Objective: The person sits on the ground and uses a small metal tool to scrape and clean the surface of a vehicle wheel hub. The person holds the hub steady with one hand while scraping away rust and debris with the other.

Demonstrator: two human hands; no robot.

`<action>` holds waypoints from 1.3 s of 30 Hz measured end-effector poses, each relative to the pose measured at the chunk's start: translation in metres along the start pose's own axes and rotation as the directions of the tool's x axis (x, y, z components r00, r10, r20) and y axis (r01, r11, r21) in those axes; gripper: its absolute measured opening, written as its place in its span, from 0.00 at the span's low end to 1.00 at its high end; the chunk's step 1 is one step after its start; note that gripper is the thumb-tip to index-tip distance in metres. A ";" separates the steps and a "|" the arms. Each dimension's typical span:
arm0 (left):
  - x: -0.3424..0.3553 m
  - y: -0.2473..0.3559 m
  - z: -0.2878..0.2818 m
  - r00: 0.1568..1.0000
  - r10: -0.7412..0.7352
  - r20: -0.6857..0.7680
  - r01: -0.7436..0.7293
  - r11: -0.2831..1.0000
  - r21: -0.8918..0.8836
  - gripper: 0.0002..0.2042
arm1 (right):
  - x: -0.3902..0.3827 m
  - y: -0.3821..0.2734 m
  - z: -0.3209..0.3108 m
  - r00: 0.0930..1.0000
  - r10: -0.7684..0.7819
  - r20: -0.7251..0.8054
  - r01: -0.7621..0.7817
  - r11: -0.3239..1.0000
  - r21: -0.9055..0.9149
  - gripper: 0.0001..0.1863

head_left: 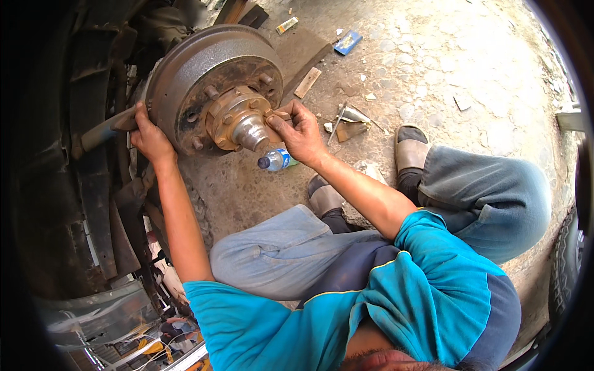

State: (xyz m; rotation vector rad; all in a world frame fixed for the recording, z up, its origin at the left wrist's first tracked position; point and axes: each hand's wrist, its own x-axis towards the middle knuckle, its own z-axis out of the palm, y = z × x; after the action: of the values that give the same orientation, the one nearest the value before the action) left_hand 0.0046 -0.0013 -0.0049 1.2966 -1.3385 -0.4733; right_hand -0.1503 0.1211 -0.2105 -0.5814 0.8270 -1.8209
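A rusty brake drum (213, 52) with wheel studs is mounted at the upper left. A hub (232, 114) with a ring of bolts and a shiny stepped metal end projects from its middle. My left hand (151, 139) grips the drum's left edge, its fingers partly hidden behind the rim. At the right side of the hub, my right hand (302, 135) is closed in a pinch, thumb against the metal end. A small brownish edge shows by its fingers, but I cannot make out what it is. Below the hub is a plastic bottle (276, 160) with a dark cap and blue label.
Vehicle underbody parts (93, 154) crowd the left side. On the ground lie a wood strip (307, 83), a blue box (348, 42), a small tube (287, 25) and thin rods (337, 122). My sandalled foot (411, 148) is at right; a tyre (564, 263) stands at the right edge.
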 end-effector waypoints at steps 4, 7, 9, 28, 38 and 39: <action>-0.001 -0.002 0.000 0.998 0.057 0.005 -0.057 0.998 0.015 0.20 | -0.008 -0.016 -0.002 0.996 0.076 0.048 -0.065 0.980 -0.187 0.11; 0.003 -0.001 -0.002 0.998 0.058 0.013 -0.058 0.998 -0.005 0.20 | -0.003 -0.013 0.001 0.996 0.080 0.033 -0.077 0.994 -0.078 0.11; -0.002 0.000 0.002 0.999 0.028 0.026 -0.026 0.998 -0.058 0.20 | -0.005 -0.004 0.001 0.999 0.039 -0.008 -0.039 0.992 -0.117 0.12; -0.002 0.004 0.002 0.998 0.056 -0.020 -0.055 0.998 0.035 0.19 | -0.009 -0.013 0.007 0.987 0.157 0.014 -0.156 0.987 -0.046 0.11; 0.001 0.001 -0.002 0.998 0.060 0.002 -0.060 0.998 0.015 0.19 | -0.011 -0.014 0.015 0.985 0.161 -0.055 -0.162 0.987 -0.021 0.12; -0.001 0.002 0.000 0.999 0.050 0.008 -0.050 0.999 0.001 0.19 | -0.013 -0.010 0.014 0.987 0.140 -0.080 -0.147 0.985 -0.087 0.12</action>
State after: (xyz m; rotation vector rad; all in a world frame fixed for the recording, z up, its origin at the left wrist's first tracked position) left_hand 0.0034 -0.0001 -0.0041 1.2608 -1.3744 -0.4433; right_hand -0.1414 0.1317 -0.1936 -0.5017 0.9824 -1.6874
